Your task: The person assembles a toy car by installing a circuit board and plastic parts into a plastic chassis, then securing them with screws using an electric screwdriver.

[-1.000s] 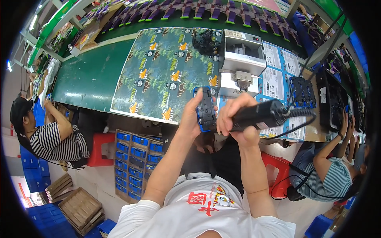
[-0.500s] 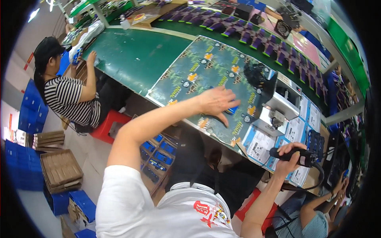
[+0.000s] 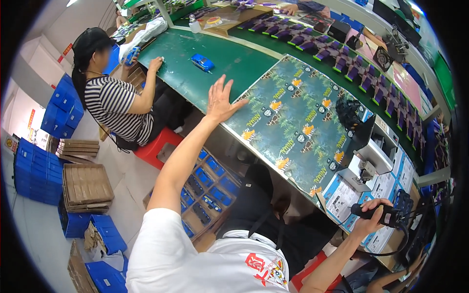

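Tabletop (image 3: pixel 173 58), long, green, smooth: spread out before you. Power driver (image 3: pixel 392 216), black, cylindrical, corded: gripped in your right hand (image 3: pixel 370 223), fingers wrapped round its barrel; probably dense and stiff, best held mid-barrel. Left hand (image 3: pixel 221 101): empty, fingers spread, over the tabletop's near edge. Toy car (image 3: pixel 202 62), blue, glossy, seemingly plastic: on the green surface beyond your left fingertips, apart from them; likely light, rigid, slippery; take it by both sides.

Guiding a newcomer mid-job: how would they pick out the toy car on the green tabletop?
Find the green tabletop. Past the person's open left hand sits a blue toy car. Unlike the rows of cars below the tabletop, it sits alone.
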Motion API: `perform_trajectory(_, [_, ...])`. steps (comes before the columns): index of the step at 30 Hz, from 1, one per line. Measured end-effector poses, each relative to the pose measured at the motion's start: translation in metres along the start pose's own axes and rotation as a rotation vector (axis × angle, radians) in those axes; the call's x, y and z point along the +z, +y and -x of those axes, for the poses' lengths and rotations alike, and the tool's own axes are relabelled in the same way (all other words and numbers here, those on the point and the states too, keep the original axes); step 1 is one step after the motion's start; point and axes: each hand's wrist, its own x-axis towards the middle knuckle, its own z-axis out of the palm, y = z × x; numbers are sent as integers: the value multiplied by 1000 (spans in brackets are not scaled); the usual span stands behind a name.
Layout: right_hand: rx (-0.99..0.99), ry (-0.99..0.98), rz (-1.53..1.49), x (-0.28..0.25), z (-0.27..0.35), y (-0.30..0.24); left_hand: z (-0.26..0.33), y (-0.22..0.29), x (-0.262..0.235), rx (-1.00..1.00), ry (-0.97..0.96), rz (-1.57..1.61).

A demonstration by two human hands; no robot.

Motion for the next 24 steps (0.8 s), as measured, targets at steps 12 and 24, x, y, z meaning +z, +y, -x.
perform_trajectory(12, [-50,111,15,-48,26,-71,88,201,-25,505,110,610])
perform_trajectory(24, [164,147,-99,-85,74,-127,90,610,75,211,-479,960])
